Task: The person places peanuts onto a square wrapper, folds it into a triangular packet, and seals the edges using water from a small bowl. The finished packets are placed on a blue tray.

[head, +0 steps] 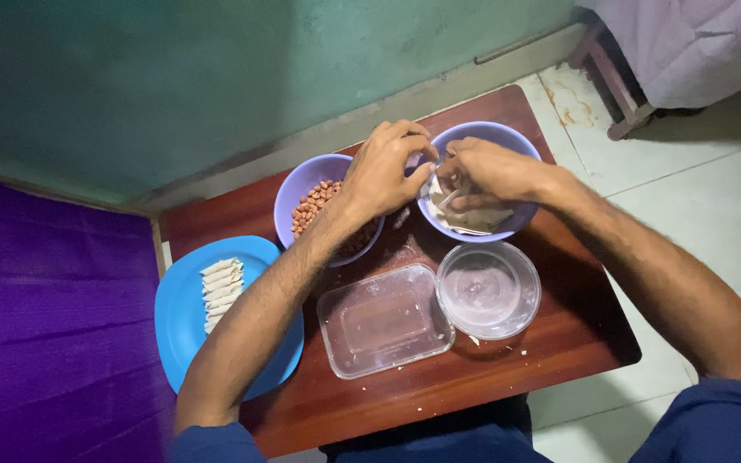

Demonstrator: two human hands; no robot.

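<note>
A small reddish-brown wooden worktop (559, 334) stands in a corner against a green wall (173, 77), with purple cloth (45, 326) at nine o'clock and pale floor tiles (696, 189) at three o'clock. Both forearms reach from six o'clock toward twelve.

The left hand (382, 176), fingers curled, and the right hand (486, 171) meet at the rim of one purple bowl (495, 133) and pinch a pale wrapper (436, 184) between their fingertips. More wrappers (482, 219) lie in that bowl.

Left to right: one blue plate (182, 317) at eight o'clock carries a stack of about six folded pastries (221, 287); a second purple bowl (302, 184) holds peanuts (312, 204); one clear rectangular tub (385, 321) and one clear round tub (488, 290) sit at six o'clock, just beside each other.
</note>
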